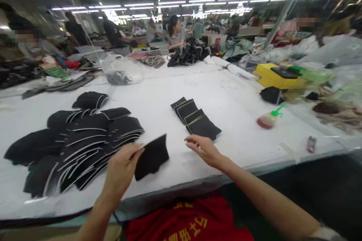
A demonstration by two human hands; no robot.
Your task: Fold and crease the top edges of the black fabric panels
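Observation:
Between the thumb and fingers of my left hand [124,162] is a black fabric piece [152,156], pinched at its upper left edge and held above the white tabletop. My right hand [205,150] reaches in from the right with its fingers stretched out and nothing in them. Just beyond its fingertips lies a short overlapping row of black pieces [205,128] with thin yellowish edge lines. To the left of my left hand, a large fanned-out pile of black pieces [85,135] with pale edges spreads across the table.
A squeeze bottle with a green spout [267,120] and small thread snips [311,144] are on the right. Behind them sits a yellow box [271,77]. A clear plastic bag [121,71] and a black heap [188,54] lie farther back. Several people work beyond the table [226,94].

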